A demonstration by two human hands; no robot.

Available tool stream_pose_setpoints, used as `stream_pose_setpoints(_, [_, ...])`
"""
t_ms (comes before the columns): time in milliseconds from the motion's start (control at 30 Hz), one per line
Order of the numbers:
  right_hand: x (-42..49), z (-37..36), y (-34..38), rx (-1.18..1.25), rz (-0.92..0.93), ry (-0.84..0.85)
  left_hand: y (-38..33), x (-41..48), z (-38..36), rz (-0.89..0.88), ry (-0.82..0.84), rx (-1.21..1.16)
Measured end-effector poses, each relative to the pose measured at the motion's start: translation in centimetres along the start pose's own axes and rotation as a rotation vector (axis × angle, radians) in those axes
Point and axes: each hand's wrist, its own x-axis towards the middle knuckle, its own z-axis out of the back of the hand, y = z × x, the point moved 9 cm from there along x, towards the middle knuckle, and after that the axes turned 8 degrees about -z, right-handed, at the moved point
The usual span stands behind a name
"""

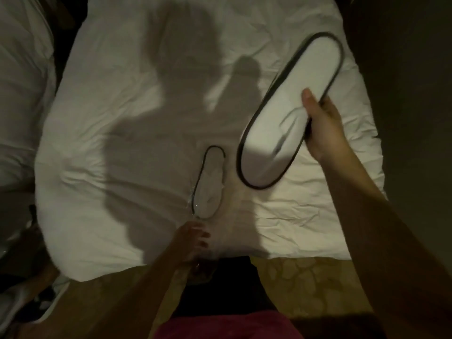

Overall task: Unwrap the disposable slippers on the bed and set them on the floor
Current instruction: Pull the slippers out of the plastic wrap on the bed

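Note:
A white slipper with a dark rim point(288, 113) is held above the white bed point(110, 143), and my right hand point(322, 128) grips its right edge, thumb on top. A second slipper point(210, 184) lies on the bed in shadow, still partly in clear plastic wrap along its left side. My left hand point(193, 243) sits just below that slipper's near end, fingers curled at the trailing plastic; whether it pinches the wrap is unclear.
A patterned tan floor point(305, 277) runs along the bed's near edge. A second white bed or pillow point(19, 94) lies at the left. Dark items and something white point(29, 302) sit on the floor at lower left. A dark wall point(403, 94) stands at the right.

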Motion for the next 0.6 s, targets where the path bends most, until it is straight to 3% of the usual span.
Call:
stream_pose_setpoints(200, [-2.0,0.6,-7.5,-0.215,-0.159,0.0,-4.5,3.4,-0.7,-0.142,-0.117,-0.02])
stream_pose_setpoints(300, [-2.8,2.5,-9.8,-0.264,-0.231,-0.02,-6.6,4.9,0.2,-0.187,-0.182,0.089])
stream_pose_setpoints(500, [-4.4,6.9,-11.8,-0.307,-0.288,-0.089,-6.7,8.1,1.2,-0.103,-0.223,0.293])
stream_pose_setpoints(600, [-4.8,8.2,-11.7,-0.311,-0.292,-0.125,-8.2,7.8,1.1,-0.221,-0.302,0.419])
